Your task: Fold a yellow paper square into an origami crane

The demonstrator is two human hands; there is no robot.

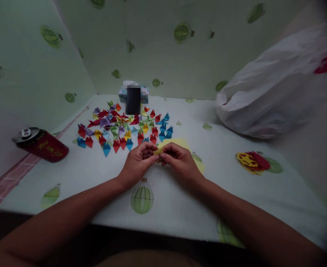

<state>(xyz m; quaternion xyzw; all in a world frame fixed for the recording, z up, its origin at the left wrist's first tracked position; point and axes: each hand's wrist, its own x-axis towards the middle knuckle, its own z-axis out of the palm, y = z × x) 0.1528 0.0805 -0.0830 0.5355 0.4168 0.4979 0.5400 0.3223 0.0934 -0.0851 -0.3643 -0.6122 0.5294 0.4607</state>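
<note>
Both hands pinched on yellow paper [160, 150]: left hand [138, 161], right hand [180, 162]. Pale balloon-print surface [96, 174] carries folded paper pieces [124, 128], red can [41, 144], white bag [274, 89]; matching walls.

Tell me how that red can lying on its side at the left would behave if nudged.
The red can lies on its side on the table, so it would probably roll rather than slide. Its round body looks rigid, not crushable. Whether it is full or empty cannot be told, so its weight is uncertain.
</note>
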